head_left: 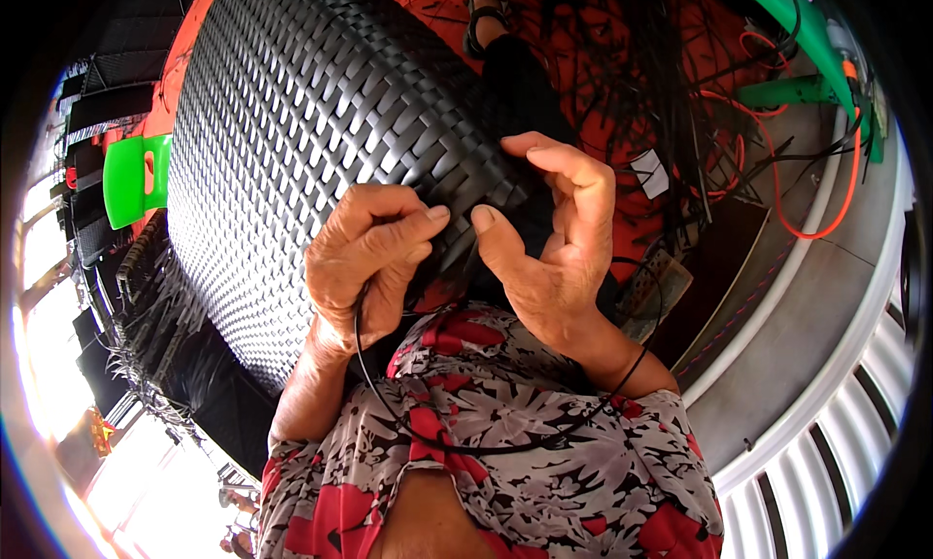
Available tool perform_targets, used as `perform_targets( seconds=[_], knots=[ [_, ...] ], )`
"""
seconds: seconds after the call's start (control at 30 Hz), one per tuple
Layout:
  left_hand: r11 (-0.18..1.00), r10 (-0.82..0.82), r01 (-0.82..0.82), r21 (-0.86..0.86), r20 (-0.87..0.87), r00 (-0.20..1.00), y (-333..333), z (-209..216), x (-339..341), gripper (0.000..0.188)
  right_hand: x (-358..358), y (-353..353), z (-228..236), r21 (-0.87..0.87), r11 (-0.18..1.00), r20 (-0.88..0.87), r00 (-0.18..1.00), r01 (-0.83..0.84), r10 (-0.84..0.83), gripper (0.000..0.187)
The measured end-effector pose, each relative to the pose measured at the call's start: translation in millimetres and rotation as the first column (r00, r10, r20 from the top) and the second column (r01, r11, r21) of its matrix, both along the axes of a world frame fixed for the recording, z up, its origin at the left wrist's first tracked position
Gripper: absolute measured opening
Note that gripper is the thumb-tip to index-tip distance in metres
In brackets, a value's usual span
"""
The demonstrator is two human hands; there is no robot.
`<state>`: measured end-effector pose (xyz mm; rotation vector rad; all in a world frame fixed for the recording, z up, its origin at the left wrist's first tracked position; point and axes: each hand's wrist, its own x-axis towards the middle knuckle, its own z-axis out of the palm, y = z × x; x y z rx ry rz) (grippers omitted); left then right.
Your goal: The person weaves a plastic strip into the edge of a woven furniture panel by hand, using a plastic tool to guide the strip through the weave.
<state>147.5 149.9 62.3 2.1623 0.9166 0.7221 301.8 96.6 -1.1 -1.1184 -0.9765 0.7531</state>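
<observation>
A large piece of black woven wicker lies before me, its near corner between my hands. My left hand is closed at that corner, thumb and forefinger pinched together. A thin black plastic strand comes out of this hand and hangs in a loop across my lap toward my right wrist. The strand's end inside the fingers is hidden. My right hand is open beside the corner, with thumb and forefinger spread apart and the other fingers bent. Its thumb tip is close to the weave; whether it touches, I cannot tell.
Loose black strands lie heaped on the red floor at the far right. A sandalled foot is beyond the wicker. An orange cable curls near a green frame. A bright green plastic piece stands at left.
</observation>
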Motion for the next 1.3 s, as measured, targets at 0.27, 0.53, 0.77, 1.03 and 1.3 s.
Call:
perform_targets(
  seconds=[0.27,0.53,0.77,1.03,1.3],
  knots=[
    [0.972,0.065,-0.031,-0.232,0.142,0.988,4,-5,-4,0.016,14,-3,6,0.015,1.0,0.135,0.991,-0.023,0.02,0.034],
    [0.982,0.044,-0.011,-0.19,0.17,0.984,6,-7,-2,0.016,37,2,31,0.1,0.995,0.699,0.71,0.023,-0.087,0.031],
    [0.978,0.069,-0.027,-0.209,0.197,0.978,4,-7,-2,0.016,34,-1,50,-0.249,0.966,0.317,0.937,-0.069,0.149,0.033],
    [0.982,0.036,-0.004,-0.19,0.17,0.985,4,-6,-1,0.017,40,20,53,-0.28,0.935,-0.015,0.975,-0.217,0.221,0.025],
    [0.995,-0.067,0.077,-0.062,0.153,0.986,4,-10,-3,0.02,42,27,38,-0.243,0.934,-0.58,0.811,-0.261,0.075,0.034]
  ],
)
